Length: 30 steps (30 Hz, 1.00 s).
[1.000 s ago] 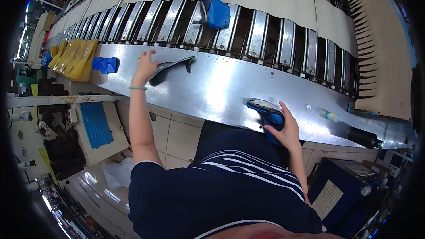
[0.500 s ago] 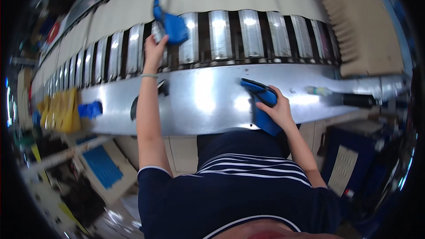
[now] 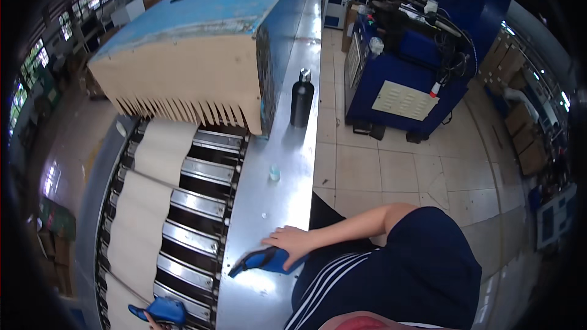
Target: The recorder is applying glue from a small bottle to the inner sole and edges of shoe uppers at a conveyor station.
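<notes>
Fingers (image 3: 279,235) spread, right hand (image 3: 296,244) on blue-and-black shoe shape (image 3: 263,260), 6 o'clock | left hand (image 3: 153,322) by shiny blue shoe shape (image 3: 169,310), 7 o'clock, fingers: cannot tell

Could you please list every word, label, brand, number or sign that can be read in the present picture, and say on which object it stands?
There is no readable text in this view.
Blue shoe last at the right hand: no legible lettering.
Black bottle: no legible marking.
Small clear bottle: too small to tell.
Cardboard boxes at right: too blurred to read.
</notes>
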Available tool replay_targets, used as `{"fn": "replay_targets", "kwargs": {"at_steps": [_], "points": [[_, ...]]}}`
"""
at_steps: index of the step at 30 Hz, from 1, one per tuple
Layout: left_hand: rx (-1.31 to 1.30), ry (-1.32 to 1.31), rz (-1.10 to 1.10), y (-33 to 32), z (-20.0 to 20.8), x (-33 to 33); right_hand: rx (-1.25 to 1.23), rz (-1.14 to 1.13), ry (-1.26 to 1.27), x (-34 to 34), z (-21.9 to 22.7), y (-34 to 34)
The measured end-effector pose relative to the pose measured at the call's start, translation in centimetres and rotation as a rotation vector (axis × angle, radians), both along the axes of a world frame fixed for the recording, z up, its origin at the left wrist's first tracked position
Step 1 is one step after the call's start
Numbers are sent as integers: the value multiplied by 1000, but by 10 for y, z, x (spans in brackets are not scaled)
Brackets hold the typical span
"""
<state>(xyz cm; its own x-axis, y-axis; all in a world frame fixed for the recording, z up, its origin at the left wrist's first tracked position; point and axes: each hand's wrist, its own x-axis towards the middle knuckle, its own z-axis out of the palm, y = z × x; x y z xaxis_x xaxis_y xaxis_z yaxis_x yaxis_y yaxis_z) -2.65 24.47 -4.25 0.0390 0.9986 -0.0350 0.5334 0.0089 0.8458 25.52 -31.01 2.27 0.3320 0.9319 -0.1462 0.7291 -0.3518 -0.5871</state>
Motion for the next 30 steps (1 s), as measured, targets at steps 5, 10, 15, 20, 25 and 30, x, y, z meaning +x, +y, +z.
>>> {"fn": "replay_targets", "kwargs": {"at_steps": [5,10,15,20,25,30], "points": [[-13,42,142,5,-9,-18,-137,72,213,-7,-16,8],[23,79,268,20,-19,-65,-77,11,215,-5,-9,18],[226,309,288,7,-25,-53,-31,8,485,19,28,27],[447,713,238,-54,1,-46,188,-151,953,61,134,41],[239,864,151,-96,15,-6,763,-436,939,121,238,38],[120,900,179,-102,22,23,1099,-546,713,207,315,30]]}}
